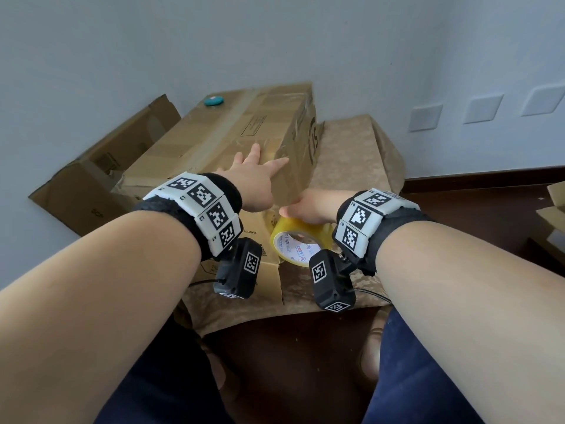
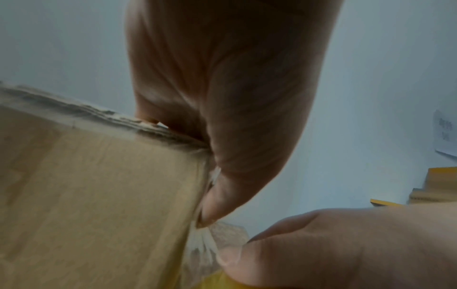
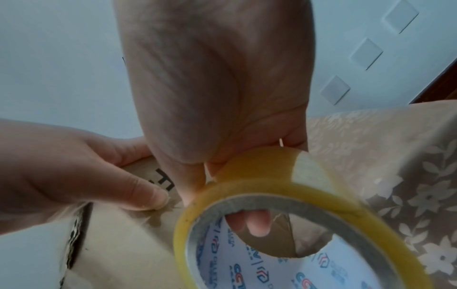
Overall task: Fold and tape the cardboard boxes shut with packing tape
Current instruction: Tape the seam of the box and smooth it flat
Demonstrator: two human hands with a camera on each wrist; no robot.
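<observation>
A long cardboard box (image 1: 220,142) lies on the cloth-covered table (image 1: 351,154), with clear tape over its top seam. My left hand (image 1: 253,169) lies flat on the box top at its near right corner, fingers spread and straight. Its thumb (image 2: 222,195) presses down on the box's end face (image 2: 99,195), where a strip of clear tape (image 2: 202,240) hangs. My right hand (image 1: 308,206) is just below that corner. It grips a yellow roll of packing tape (image 1: 293,243), with fingers hooked through the core of the roll (image 3: 247,187).
A teal round object (image 1: 214,101) sits on the far end of the box top. Open, flattened cardboard boxes (image 1: 91,185) lean at the left against the wall. More cardboard (image 1: 553,209) lies at the right edge on the dark floor.
</observation>
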